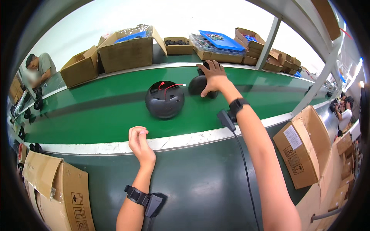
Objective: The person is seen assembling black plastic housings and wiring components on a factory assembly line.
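My right hand (216,77) reaches across the green conveyor belt with its fingers spread. It lies over the right side of a black rounded housing (197,85); whether it grips the housing cannot be made out. Another dark part (201,69) shows just beyond, partly covered by the fingers. Left of these rests a black round shell (165,102), with red wires and a small white connector on top. Nearer to me, above the belt's pale front rail, my left hand (139,142) has its fingers curled in and nothing visible in them. Both wrists wear black straps with small devices.
Cardboard boxes (129,54) and a blue tray (221,40) of small parts line the shelf behind the green belt (96,104). Open cartons stand at the near left (77,192) and near right (296,154). A cable hangs from my right wrist. Other people sit at far left and right.
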Action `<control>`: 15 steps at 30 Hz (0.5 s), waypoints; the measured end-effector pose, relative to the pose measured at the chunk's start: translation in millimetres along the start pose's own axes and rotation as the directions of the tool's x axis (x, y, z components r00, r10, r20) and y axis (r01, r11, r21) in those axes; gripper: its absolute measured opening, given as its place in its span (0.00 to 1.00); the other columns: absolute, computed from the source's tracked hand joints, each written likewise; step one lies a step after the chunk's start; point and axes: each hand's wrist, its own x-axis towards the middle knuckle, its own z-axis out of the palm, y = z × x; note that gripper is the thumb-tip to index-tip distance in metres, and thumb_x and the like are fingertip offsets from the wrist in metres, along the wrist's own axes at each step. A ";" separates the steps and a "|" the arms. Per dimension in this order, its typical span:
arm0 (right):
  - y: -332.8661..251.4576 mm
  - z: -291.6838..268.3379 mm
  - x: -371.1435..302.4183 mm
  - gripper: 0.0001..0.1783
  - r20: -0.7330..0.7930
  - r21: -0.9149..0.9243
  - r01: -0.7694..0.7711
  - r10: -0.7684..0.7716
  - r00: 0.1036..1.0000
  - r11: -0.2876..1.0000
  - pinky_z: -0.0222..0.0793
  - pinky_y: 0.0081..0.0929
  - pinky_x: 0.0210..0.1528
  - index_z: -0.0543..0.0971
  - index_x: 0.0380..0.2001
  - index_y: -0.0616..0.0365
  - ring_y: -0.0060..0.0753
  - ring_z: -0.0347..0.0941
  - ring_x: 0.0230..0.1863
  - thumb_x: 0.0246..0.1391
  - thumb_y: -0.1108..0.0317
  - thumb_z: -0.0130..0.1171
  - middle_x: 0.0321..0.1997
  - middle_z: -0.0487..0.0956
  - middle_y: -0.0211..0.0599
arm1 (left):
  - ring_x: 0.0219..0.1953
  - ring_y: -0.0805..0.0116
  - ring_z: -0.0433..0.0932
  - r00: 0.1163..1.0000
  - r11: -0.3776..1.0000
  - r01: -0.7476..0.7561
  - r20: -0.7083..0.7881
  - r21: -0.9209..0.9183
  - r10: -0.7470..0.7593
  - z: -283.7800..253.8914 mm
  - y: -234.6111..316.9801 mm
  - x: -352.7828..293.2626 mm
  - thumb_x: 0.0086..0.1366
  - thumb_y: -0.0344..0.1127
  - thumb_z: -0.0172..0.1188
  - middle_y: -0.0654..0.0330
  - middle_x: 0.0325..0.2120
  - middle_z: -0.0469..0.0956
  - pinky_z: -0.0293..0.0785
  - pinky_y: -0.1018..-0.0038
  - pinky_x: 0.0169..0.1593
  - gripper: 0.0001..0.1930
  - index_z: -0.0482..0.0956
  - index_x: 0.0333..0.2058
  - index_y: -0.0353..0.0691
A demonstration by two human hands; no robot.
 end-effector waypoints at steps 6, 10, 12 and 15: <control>19.3 52.6 25.7 0.61 0.414 0.100 -0.227 0.167 0.895 0.969 0.55 0.51 0.64 0.62 0.62 0.33 0.59 0.55 0.64 0.14 0.54 0.77 0.60 0.67 0.51 | 0.30 0.69 0.70 0.997 0.999 0.008 0.076 -0.047 -0.005 -0.2 0.9 -1.7 0.62 0.24 0.48 0.57 0.27 0.70 0.68 0.75 0.37 0.08 0.68 0.23 0.32; 34.9 49.7 -1.7 0.54 0.263 0.182 -0.151 0.100 0.959 0.972 0.66 0.45 0.58 0.66 0.60 0.32 0.62 0.62 0.58 0.19 0.57 0.74 0.56 0.70 0.50 | 0.29 0.68 0.70 0.993 0.997 -0.077 0.092 0.009 0.076 -0.7 2.3 -1.1 0.62 0.25 0.48 0.57 0.26 0.70 0.67 0.74 0.35 0.08 0.68 0.23 0.32; 39.2 36.9 -27.8 0.51 0.051 0.418 -0.024 0.003 0.999 0.908 0.66 0.43 0.56 0.68 0.58 0.40 0.59 0.67 0.52 0.19 0.58 0.72 0.49 0.73 0.54 | 0.29 0.66 0.70 0.985 0.983 -0.161 0.079 0.086 0.154 -4.1 2.2 -1.2 0.62 0.25 0.47 0.56 0.26 0.70 0.67 0.73 0.35 0.08 0.68 0.23 0.32; 50.1 -28.0 -87.3 0.48 -0.076 0.595 -0.010 0.069 0.995 0.803 0.67 0.42 0.56 0.70 0.56 0.45 0.54 0.70 0.49 0.21 0.60 0.72 0.47 0.74 0.52 | 0.29 0.66 0.68 0.984 0.982 -0.157 0.102 0.107 0.146 -3.5 2.2 -1.7 0.64 0.27 0.47 0.56 0.24 0.68 0.66 0.73 0.36 0.09 0.67 0.24 0.33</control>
